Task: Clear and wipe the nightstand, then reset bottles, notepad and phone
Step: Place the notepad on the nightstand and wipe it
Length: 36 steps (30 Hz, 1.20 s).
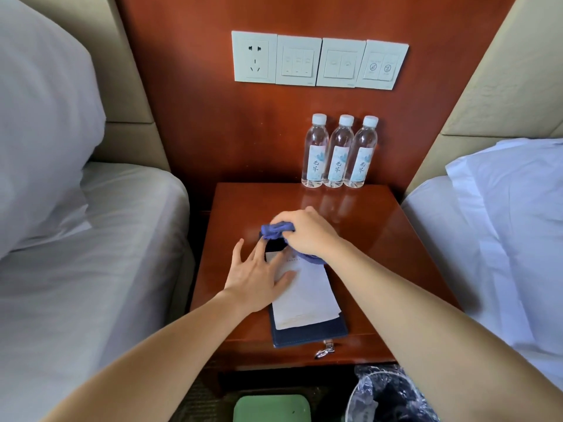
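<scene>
Three clear water bottles (339,153) with white caps stand in a row at the back of the glossy wooden nightstand (380,239). A white notepad (304,296) in a dark blue holder lies near the front edge. My left hand (256,278) lies flat with spread fingers on the notepad's upper left part. My right hand (307,231) grips a bunched blue cloth (275,230) just above the pad's top end. A dark object (275,246) shows between my two hands, mostly hidden. I cannot tell whether it is the phone.
Beds with white sheets flank the nightstand, a pillow (39,123) on the left. Sockets and switches (318,60) sit on the wall panel. A lined bin (387,397) and a green object (271,409) stand on the floor in front. A metal drawer pull (325,350) hangs below the pad.
</scene>
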Available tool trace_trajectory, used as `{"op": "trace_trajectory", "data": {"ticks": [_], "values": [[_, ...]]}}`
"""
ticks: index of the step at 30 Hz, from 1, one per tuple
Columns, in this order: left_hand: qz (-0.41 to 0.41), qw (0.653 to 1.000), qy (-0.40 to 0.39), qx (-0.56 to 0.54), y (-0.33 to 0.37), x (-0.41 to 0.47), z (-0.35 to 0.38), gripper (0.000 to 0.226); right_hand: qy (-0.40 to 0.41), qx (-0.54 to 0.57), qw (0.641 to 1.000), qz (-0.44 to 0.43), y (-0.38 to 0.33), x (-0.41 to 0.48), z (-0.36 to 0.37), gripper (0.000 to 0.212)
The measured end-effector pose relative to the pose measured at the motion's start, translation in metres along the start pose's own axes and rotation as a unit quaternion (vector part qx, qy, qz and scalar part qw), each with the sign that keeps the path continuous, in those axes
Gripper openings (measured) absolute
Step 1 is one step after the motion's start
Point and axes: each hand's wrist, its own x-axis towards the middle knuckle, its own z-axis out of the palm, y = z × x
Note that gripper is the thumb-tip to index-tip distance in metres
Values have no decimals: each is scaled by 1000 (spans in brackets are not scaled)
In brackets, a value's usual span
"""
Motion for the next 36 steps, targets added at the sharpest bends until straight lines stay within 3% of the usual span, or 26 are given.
{"op": "trace_trajectory", "data": {"ticks": [4, 15, 19, 21, 24, 26, 30, 33, 36], "values": [[-7, 999, -14, -32, 1, 0, -2, 54, -28, -26, 999, -7, -17, 15, 6, 40], [-9, 1000, -15, 7, 0, 3, -3, 57, -5, -48, 998, 47, 54, -6, -5, 36], [-9, 999, -15, 29, 4, 2, -2, 59, 28, -24, 989, 140, 74, -9, -25, 33], [-8, 999, -11, 40, 6, 2, -2, 60, 26, -8, 983, 183, 76, -8, -38, 43], [1, 998, 19, 60, 7, 1, -3, 63, -76, 60, 980, 172, 62, -8, -51, 72], [2, 996, 39, 81, 9, 0, -4, 65, -142, 65, 975, 158, 53, -10, -51, 79], [6, 997, 48, 68, 13, -2, -4, 64, -140, 66, 977, 144, 55, -18, -51, 72], [72, 993, 77, 54, 20, -2, -9, 42, -136, 63, 981, 126, 57, -27, -56, 70], [117, 992, 5, 51, 29, -4, -18, 45, -138, 32, 985, 102, 55, -36, -61, 63]]}}
